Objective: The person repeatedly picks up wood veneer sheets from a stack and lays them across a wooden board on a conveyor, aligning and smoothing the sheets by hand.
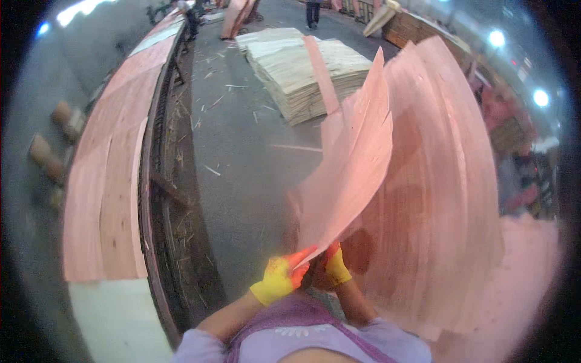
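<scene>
A thin, pinkish wood veneer sheet point(357, 163) stands tilted and curved in front of me, its near edge between my hands. My left hand point(278, 278), in a yellow glove with orange fingers, is closed on that edge from the left. On the other side of the edge is my right hand point(336, 267), gloved the same way and closed against the sheet; its fingertips are partly hidden. To the right, large pinkish veneer sheets point(448, 181) lie in a broad, slightly curled layer beside the held one.
A long bench point(106, 175) covered with veneer sheets runs along my left, with a dark frame edge. Ahead, a stack of pale veneer point(290, 66) sits on the grey floor point(236, 139), which has scattered wood scraps. A person point(313, 13) stands far off.
</scene>
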A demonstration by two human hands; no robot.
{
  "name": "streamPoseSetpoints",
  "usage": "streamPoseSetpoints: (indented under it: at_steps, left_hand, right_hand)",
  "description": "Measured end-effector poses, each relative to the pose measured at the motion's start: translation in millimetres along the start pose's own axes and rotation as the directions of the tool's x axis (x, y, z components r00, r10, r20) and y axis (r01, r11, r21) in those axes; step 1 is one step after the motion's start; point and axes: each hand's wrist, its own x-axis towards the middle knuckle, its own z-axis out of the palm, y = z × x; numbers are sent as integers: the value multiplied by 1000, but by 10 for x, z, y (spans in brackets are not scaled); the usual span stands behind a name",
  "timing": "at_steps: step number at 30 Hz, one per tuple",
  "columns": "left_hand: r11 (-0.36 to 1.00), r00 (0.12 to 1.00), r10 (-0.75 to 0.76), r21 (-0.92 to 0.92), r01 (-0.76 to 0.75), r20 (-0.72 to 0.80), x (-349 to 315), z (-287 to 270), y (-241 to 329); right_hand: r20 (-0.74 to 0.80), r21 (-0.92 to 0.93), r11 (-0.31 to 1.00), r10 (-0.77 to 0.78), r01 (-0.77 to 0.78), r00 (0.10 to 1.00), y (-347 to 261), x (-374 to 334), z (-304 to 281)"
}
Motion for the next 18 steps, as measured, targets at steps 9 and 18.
streamPoseSetpoints:
  at_steps: [9,18]
  left_hand:
    - [971,961,112,235,-50,-254,-788,-1115,509]
    - [943,678,310,308,-128,-666,-2518,-1840,541]
  right_hand:
    - [418,233,876,302,-423,857,111,-446,615]
    - [351,-8,772,597,-635,721,231,-1158,1567]
